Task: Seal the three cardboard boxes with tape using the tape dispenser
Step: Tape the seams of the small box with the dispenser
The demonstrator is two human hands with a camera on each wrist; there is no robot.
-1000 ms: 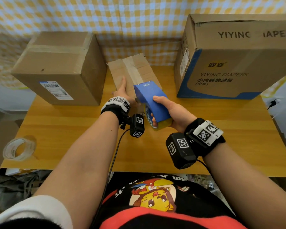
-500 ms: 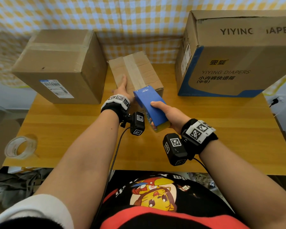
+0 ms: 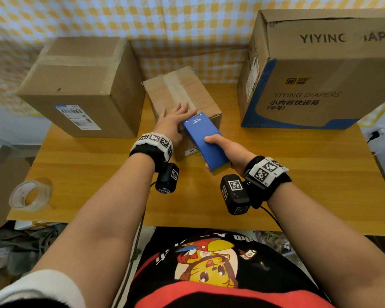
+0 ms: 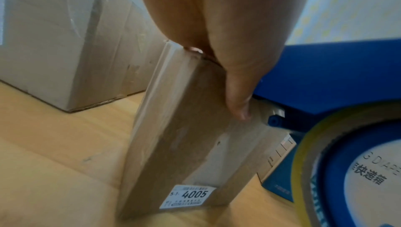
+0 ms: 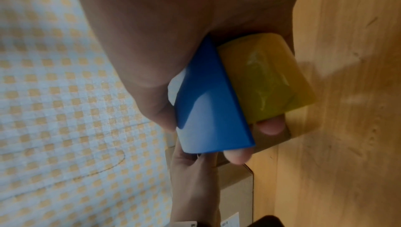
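On the wooden worktop [image 3: 298, 174] stand three cardboard boxes in a row before a checked cloth [image 3: 165, 23]. The small box [image 3: 185, 94] is in the middle, near the person, and a strip of tape runs along its top. The left hand [image 3: 172, 121] lies flat on the near part of this top, with the fingers straight and a little spread; in the left wrist view the thumb [image 4: 238, 103] comes down over the near side of the box, above a white label [image 4: 187, 194] with the number 4005. The right hand [image 3: 227, 150] is closed around the blue tape dispenser [image 3: 203, 138]: the thumb lies on its blue top and the other fingers [image 5: 271, 127] wrap under it, beside the yellowish tape roll [image 5: 264, 79]. The front end of the dispenser is at the near top edge of the small box, just beside the left hand; whether it touches the cardboard I cannot tell. The left box [image 3: 80, 85] is well to the left of the small one and has tape across its top. The big box [image 3: 320, 70], printed YIYING DIAPERS with a blue band at the bottom, stands to the right. A loose tape roll [image 3: 29, 194] lies at the near left corner of the worktop, far from both hands.
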